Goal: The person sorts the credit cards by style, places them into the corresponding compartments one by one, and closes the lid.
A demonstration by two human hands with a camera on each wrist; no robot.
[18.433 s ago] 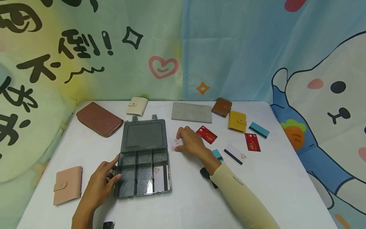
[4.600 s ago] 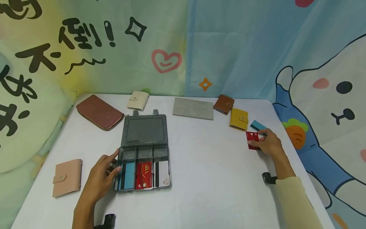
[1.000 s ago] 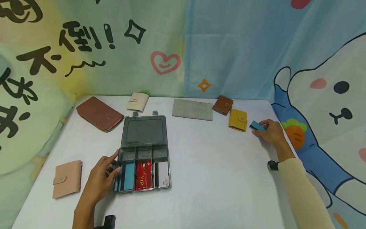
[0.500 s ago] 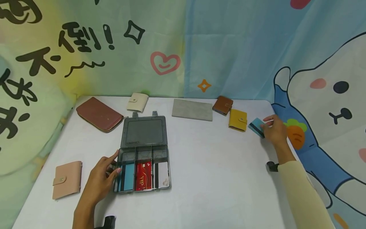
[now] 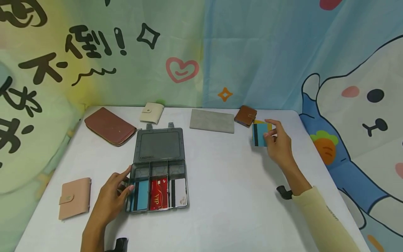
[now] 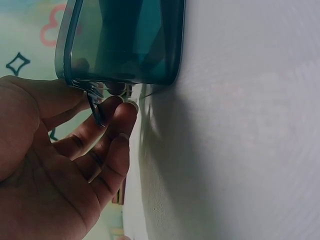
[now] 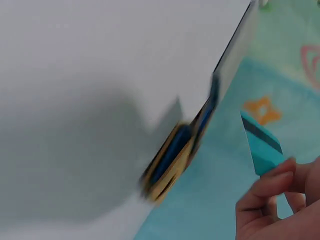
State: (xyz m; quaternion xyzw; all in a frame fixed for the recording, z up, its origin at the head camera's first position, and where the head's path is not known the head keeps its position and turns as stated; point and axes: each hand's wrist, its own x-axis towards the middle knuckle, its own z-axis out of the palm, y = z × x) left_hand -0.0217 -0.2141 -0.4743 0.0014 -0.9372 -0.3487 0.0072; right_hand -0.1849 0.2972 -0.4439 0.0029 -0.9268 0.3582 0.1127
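My right hand [image 5: 281, 147] pinches a light blue card [image 5: 259, 135] with a dark stripe, overlapping the yellow wallet [image 5: 259, 121] in the head view. The right wrist view shows the same card [image 7: 264, 145] held between thumb and fingers, off the table. A dark, see-through compartment box [image 5: 160, 145] lies with its lid folded back. Its front compartments hold a blue striped card [image 5: 143, 194], a red VIP card [image 5: 159, 194] and a white card [image 5: 180, 190]. At the box's left side, my left hand [image 5: 108, 199] grips the edge, thumb and fingers on its wall in the left wrist view.
Behind the box lie a dark red zip wallet [image 5: 110, 126], a cream wallet [image 5: 151, 112], a grey flat wallet [image 5: 211, 121] and a brown wallet [image 5: 245, 116]. A pink wallet [image 5: 75, 198] sits at the left. A printed curtain [image 5: 248, 63] hangs behind the table.
Loose cards have gone from the table and cards now fill the front compartments. In the last second my right hand has lifted the blue card and carried it left; my left hand stays at the box.
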